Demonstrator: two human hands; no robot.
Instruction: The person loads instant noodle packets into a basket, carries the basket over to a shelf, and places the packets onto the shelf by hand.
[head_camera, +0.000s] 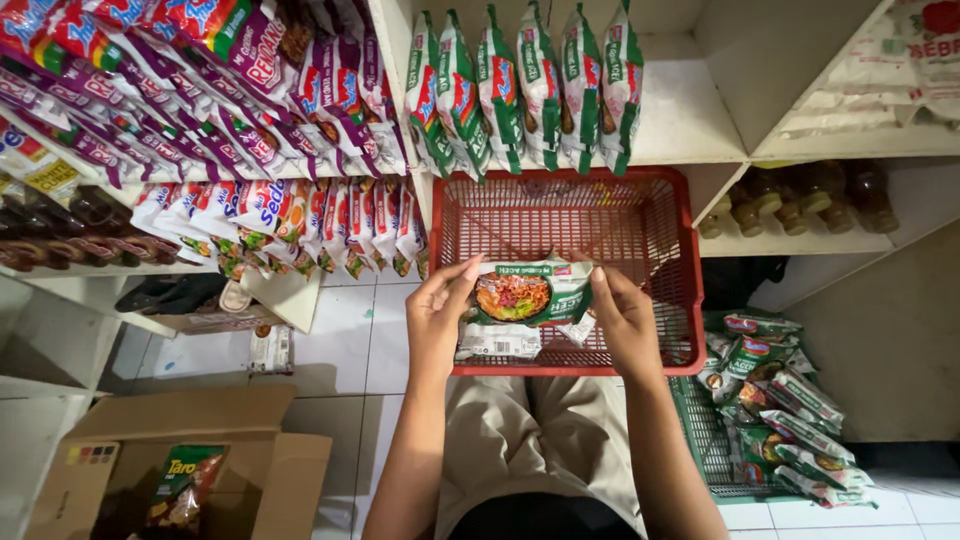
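Shop aisle with white shelving (690, 120) over a pale tiled floor (345, 340): a packet in hand above a nearly bare basket.

Both the left hand (437, 318) and the right hand (622, 322) pinch one glossy green-and-white plastic noodle packet (528, 294) by its short ends, fingers closed on the crimped edges, holding it flat over the front of the red slotted plastic basket (660, 240). A row of six like packets (525, 85) already stands upright on the shelf above; a white-backed packet (498, 342) lies in the basket, and a heap of green packets (780, 410) (soft, crinkled film) waits in a green basket at right, so the stocking seems partly done. An open brown cardboard box (240, 460) sits lower left.
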